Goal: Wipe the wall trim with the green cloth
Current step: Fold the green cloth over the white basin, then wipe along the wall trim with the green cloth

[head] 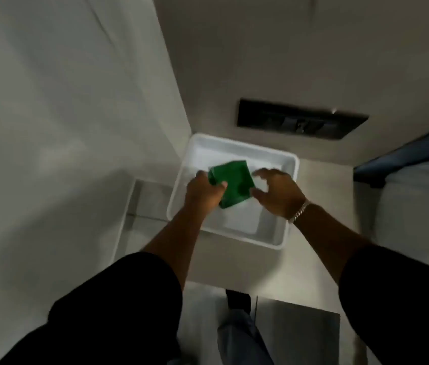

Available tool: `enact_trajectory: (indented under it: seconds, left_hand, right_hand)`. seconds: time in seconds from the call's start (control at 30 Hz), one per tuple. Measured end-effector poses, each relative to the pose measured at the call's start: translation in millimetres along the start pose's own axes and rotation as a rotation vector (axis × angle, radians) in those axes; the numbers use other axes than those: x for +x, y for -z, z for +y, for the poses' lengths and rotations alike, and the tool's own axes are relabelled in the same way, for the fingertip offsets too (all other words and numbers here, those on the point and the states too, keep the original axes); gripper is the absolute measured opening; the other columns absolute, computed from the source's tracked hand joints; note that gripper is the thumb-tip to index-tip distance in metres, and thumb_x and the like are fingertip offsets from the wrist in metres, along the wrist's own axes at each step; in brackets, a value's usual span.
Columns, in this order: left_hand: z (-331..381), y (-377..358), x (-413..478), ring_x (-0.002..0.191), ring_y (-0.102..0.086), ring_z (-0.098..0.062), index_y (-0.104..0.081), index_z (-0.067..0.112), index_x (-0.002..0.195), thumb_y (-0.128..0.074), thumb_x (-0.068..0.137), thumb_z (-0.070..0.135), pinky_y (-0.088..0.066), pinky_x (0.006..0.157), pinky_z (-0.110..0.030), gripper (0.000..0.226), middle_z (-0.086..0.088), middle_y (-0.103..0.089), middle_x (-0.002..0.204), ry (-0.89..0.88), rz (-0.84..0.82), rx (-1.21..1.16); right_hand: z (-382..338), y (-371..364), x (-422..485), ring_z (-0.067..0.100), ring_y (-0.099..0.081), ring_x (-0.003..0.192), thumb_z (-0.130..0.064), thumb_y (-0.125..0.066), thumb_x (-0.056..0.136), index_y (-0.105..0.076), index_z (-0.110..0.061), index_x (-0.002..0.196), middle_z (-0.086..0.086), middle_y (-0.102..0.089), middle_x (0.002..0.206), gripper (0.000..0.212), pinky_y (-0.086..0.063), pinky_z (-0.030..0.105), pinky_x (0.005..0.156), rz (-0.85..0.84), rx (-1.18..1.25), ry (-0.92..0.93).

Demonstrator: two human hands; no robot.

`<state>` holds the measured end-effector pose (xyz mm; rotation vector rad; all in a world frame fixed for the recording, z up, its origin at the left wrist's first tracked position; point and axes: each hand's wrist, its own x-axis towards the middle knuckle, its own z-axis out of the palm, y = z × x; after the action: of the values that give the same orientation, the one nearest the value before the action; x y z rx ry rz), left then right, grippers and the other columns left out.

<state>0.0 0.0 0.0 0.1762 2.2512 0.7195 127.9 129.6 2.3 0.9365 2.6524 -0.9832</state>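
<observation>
A folded green cloth (234, 181) is held above a white plastic tub (291, 164). My left hand (204, 192) grips the cloth's left edge between thumb and fingers. Just right of the cloth, my right hand (277, 192) hovers with fingers spread, its fingertips close to the cloth's right edge. A metal bracelet sits on the right wrist. Pale wall panels meet in a corner (179, 96) behind the tub; I cannot tell which part is the trim.
The tub rests on a beige ledge (318, 185) in the corner. A black switch panel (300, 122) is set in the wall behind. A bed with a dark headboard (416, 185) lies at right. A low recess (145, 198) opens at left.
</observation>
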Motion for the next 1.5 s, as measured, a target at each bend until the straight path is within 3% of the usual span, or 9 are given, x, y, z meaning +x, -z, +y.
enact_trajectory:
  seconds: [0.13, 0.27, 0.37, 0.6, 0.8, 1.17, 1.3, 1.37, 1.5]
  left_hand:
    - [0.3, -36.3, 24.4, 0.120, -0.062, -0.035, -0.044, 0.006, 0.138, -0.071, 0.085, 0.032, -0.050, 0.083, -0.032, 0.066, -0.019, -0.059, 0.136, 0.176, 0.060, -0.291]
    - [-0.5, -56.2, 33.8, 0.121, -0.061, -0.038, -0.045, 0.006, 0.135, -0.074, 0.080, 0.017, -0.056, 0.099, -0.044, 0.063, -0.020, -0.058, 0.135, 0.227, 0.170, -0.329]
    - [-5.7, -56.8, 40.9, 0.118, -0.063, -0.039, -0.051, 0.007, 0.130, -0.068, 0.077, 0.003, -0.058, 0.099, -0.049, 0.055, -0.019, -0.063, 0.130, 0.267, 0.190, -0.460]
    - [-35.8, -22.0, -10.2, 0.111, -0.069, -0.033, -0.059, 0.012, 0.135, -0.072, 0.080, 0.008, -0.060, 0.096, -0.048, 0.057, -0.017, -0.070, 0.127, 0.223, 0.234, -0.645]
    - [-89.9, 22.7, -101.8, 0.100, -0.073, -0.030, -0.063, 0.014, 0.132, -0.072, 0.081, 0.005, -0.062, 0.092, -0.048, 0.053, -0.016, -0.076, 0.112, 0.214, 0.318, -0.763]
    - [-333.4, 58.1, -239.7, 0.098, -0.070, -0.025, -0.055, 0.018, 0.141, -0.072, 0.084, 0.011, -0.060, 0.093, -0.042, 0.060, -0.012, -0.073, 0.107, 0.301, 0.481, -0.821]
    - [-451.6, 18.6, -251.4, 0.082, -0.065, -0.012, -0.055, 0.016, 0.140, -0.072, 0.084, 0.012, -0.056, 0.076, -0.022, 0.059, 0.000, -0.066, 0.095, 0.355, 0.551, -0.808]
    - [-509.4, -5.2, -244.3, 0.087, -0.063, -0.015, -0.053, 0.014, 0.142, -0.072, 0.085, 0.011, -0.056, 0.074, -0.016, 0.060, 0.001, -0.063, 0.097, 0.377, 0.586, -0.788]
    - [-617.9, -49.8, -216.9, 0.095, -0.061, -0.017, -0.053, 0.008, 0.140, -0.069, 0.085, 0.008, -0.044, 0.062, -0.002, 0.058, 0.003, -0.061, 0.101, 0.414, 0.684, -0.757]
  right_hand:
    - [6.5, -31.7, 30.0, 0.041, -0.057, 0.112, -0.032, -0.058, 0.092, -0.042, -0.017, 0.141, 0.025, -0.054, 0.126, 0.054, -0.049, 0.042, 0.095, 0.020, -0.017, -0.009]
    - [7.8, -55.4, 42.1, 0.040, -0.055, 0.114, -0.021, -0.060, 0.091, -0.038, -0.019, 0.145, 0.024, -0.049, 0.131, 0.059, -0.048, 0.040, 0.097, -0.006, -0.023, -0.027]
    - [6.7, -61.8, 46.1, 0.037, -0.055, 0.115, -0.007, -0.062, 0.086, -0.045, -0.018, 0.140, 0.022, -0.053, 0.127, 0.058, -0.046, 0.035, 0.098, 0.039, 0.057, -0.037]
    - [-33.3, -55.7, -4.4, 0.030, -0.062, 0.101, 0.002, -0.070, 0.077, -0.061, -0.010, 0.126, 0.019, -0.064, 0.113, 0.051, -0.050, 0.027, 0.087, 0.226, 0.222, 0.110]
    - [-96.7, -69.2, -85.0, 0.030, -0.064, 0.097, 0.010, -0.069, 0.075, -0.065, -0.006, 0.122, 0.020, -0.065, 0.108, 0.049, -0.059, 0.043, 0.082, 0.237, 0.337, 0.226]
    - [-182.2, -237.8, -239.9, 0.027, -0.063, 0.095, 0.002, -0.073, 0.076, -0.065, -0.009, 0.122, 0.016, -0.067, 0.108, 0.048, -0.053, 0.032, 0.084, -0.086, 0.202, 0.390]
    - [-170.7, -343.6, -276.6, 0.027, -0.064, 0.098, 0.005, -0.071, 0.076, -0.063, -0.006, 0.124, 0.016, -0.067, 0.108, 0.049, -0.056, 0.042, 0.086, -0.206, 0.157, 0.478]
    - [-157.8, -407.2, -283.8, 0.030, -0.063, 0.099, 0.006, -0.069, 0.077, -0.061, -0.006, 0.126, 0.017, -0.066, 0.107, 0.051, -0.056, 0.043, 0.086, -0.254, 0.115, 0.524]
    - [-133.3, -534.6, -282.9, 0.032, -0.063, 0.097, 0.005, -0.069, 0.077, -0.060, -0.005, 0.127, 0.020, -0.065, 0.107, 0.051, -0.051, 0.032, 0.085, -0.353, 0.041, 0.589]
